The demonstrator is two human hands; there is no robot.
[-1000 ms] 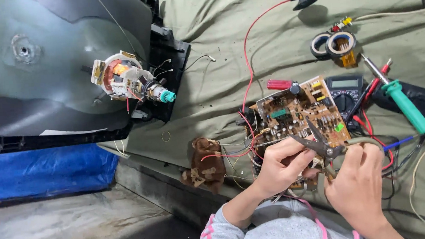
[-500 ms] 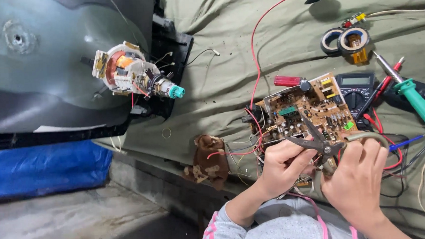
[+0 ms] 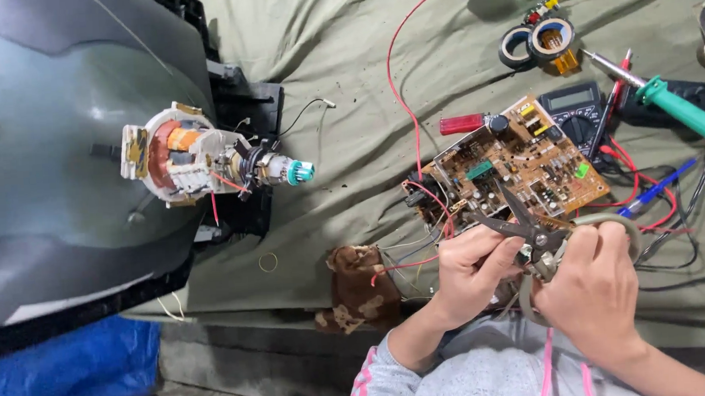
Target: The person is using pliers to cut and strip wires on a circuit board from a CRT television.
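A brown circuit board (image 3: 520, 169) with several wires lies on the olive cloth in front of me. My right hand (image 3: 594, 286) grips grey-handled scissors (image 3: 527, 223), whose open blades point at the board's near edge. My left hand (image 3: 469, 268) pinches a thin wire right beside the scissor pivot. A red wire (image 3: 400, 266) trails left from that hand. The fingertips of both hands nearly touch.
A tube television back (image 3: 61, 157) with its copper-wound yoke (image 3: 198, 158) fills the left. A green-handled soldering iron (image 3: 682, 112), a multimeter (image 3: 577, 106), tape rolls (image 3: 541, 39), a blue pen (image 3: 657, 188) and a red-handled screwdriver (image 3: 465, 123) surround the board. A brown rag (image 3: 357, 290) lies near the cloth's edge.
The view has shifted slightly; the television and board sit further right in the frame. Both hands stay at the board's near edge with the scissors, barely moved.
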